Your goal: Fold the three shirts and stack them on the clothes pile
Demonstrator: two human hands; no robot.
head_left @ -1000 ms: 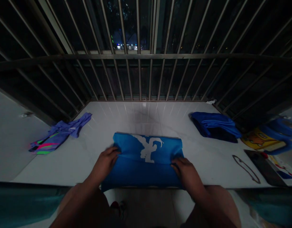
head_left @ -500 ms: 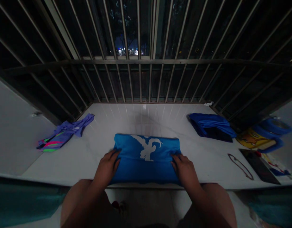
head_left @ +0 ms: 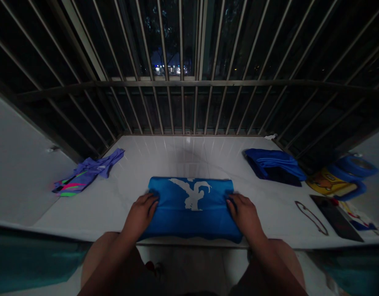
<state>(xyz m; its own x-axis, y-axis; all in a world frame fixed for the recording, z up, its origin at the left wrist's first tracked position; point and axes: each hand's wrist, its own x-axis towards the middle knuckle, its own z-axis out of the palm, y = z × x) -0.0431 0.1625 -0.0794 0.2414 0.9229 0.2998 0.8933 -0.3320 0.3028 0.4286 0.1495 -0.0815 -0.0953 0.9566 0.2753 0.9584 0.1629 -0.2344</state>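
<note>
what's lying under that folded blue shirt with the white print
The blue shirt rests on the white ledge, its near edge overhanging. Left hand and right hand press its sides. Anything beneath the cloth is covered.

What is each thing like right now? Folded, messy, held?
Blue T-shirt with white print: folded, flat on the ledge, near edge hanging slightly over.
Left hand: resting on the shirt's left edge.
Right hand: resting on the shirt's right edge.
Dark blue clothes: folded, stacked.
Purple striped garment: crumpled, unfolded.
Cord loop: lying loose.
Window bars: closed, dark outside.
</note>
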